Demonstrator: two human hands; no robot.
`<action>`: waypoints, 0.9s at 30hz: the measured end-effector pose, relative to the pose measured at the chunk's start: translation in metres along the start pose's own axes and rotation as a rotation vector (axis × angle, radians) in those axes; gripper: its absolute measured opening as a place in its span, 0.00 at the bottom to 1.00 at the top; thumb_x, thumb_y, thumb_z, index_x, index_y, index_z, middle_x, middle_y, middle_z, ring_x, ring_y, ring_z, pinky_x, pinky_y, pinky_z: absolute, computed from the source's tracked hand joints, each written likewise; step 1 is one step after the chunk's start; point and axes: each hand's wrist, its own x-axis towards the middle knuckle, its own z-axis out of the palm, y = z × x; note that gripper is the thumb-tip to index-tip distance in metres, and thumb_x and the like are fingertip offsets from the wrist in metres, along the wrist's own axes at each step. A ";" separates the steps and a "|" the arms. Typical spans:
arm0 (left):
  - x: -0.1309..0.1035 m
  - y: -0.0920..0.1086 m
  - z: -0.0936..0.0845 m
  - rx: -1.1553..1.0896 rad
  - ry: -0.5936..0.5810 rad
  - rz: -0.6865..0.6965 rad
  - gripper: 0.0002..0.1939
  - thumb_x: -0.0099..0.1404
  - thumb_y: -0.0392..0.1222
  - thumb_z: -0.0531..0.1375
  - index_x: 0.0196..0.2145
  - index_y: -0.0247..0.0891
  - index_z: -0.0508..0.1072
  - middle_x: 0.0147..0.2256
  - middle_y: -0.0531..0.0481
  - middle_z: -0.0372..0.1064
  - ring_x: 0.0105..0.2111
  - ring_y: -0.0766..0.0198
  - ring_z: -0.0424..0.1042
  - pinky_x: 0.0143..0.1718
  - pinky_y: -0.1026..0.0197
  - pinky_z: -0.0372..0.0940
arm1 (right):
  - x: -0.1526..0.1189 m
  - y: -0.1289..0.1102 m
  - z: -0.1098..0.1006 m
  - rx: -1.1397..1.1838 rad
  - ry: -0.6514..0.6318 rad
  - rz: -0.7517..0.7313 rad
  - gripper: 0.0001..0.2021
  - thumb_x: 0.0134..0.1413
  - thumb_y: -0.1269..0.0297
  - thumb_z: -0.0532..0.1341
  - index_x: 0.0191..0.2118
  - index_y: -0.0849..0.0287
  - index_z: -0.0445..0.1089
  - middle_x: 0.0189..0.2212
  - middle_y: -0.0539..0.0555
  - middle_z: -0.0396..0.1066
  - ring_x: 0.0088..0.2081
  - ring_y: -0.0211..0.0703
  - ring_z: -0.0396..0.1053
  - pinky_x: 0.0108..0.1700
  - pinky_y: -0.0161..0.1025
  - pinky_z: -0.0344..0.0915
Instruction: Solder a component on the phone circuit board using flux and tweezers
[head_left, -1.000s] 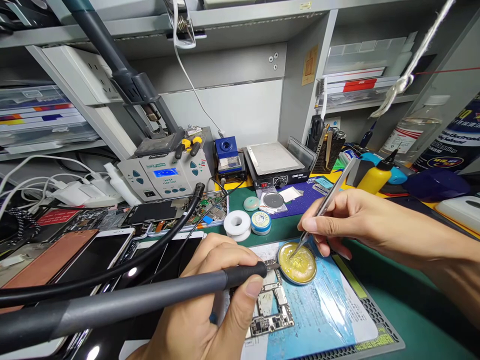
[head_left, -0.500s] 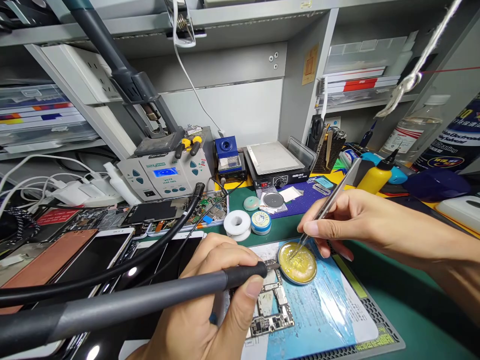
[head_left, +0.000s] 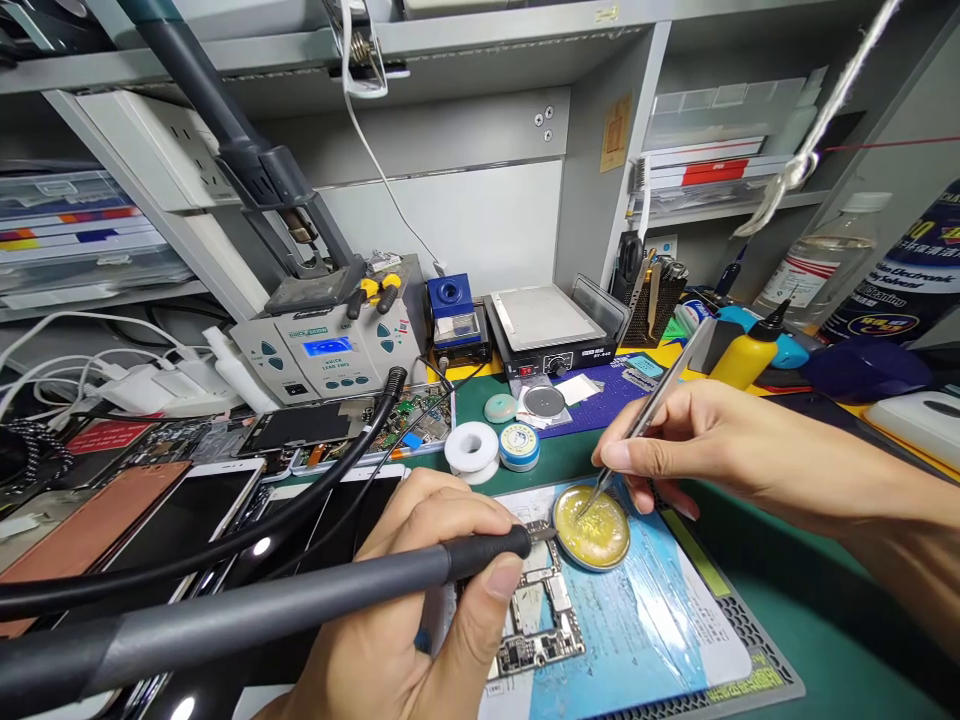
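My left hand (head_left: 420, 590) is closed on a black soldering iron (head_left: 487, 553), whose metal tip points right, beside the round dish. In my right hand (head_left: 675, 440) is a pair of metal tweezers (head_left: 664, 388), slanting down with their points in the yellow paste of the round dish (head_left: 592, 528). A phone circuit board (head_left: 559, 592) lies left of and below the dish, partly hidden by my left hand and the iron. Both board and dish rest on a blue and white mat (head_left: 637, 640).
Behind stand a rework station (head_left: 330, 350), a hot plate (head_left: 551, 320), a white solder spool (head_left: 472, 452) and a small blue tin (head_left: 519, 447). Phones (head_left: 202, 520) lie at left under a black cable. A yellow bottle (head_left: 746, 355) stands at right.
The whole view has shifted slightly, so most things appear a little further left. Both hands keep their grips, and the tweezer points remain in the paste.
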 end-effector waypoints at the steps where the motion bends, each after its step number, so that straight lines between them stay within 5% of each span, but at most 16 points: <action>1: 0.000 0.000 0.000 0.004 0.001 -0.003 0.10 0.71 0.32 0.55 0.47 0.44 0.68 0.42 0.53 0.67 0.46 0.68 0.70 0.50 0.65 0.67 | 0.000 0.000 0.000 0.005 0.002 -0.002 0.15 0.55 0.51 0.69 0.27 0.58 0.77 0.23 0.50 0.75 0.24 0.40 0.67 0.22 0.33 0.63; 27: 0.002 0.000 0.000 -0.016 -0.010 0.000 0.11 0.71 0.31 0.55 0.46 0.44 0.68 0.42 0.52 0.67 0.46 0.65 0.70 0.49 0.62 0.68 | -0.003 -0.004 0.000 0.136 0.060 0.075 0.16 0.50 0.51 0.73 0.30 0.61 0.78 0.22 0.52 0.74 0.25 0.40 0.65 0.23 0.35 0.61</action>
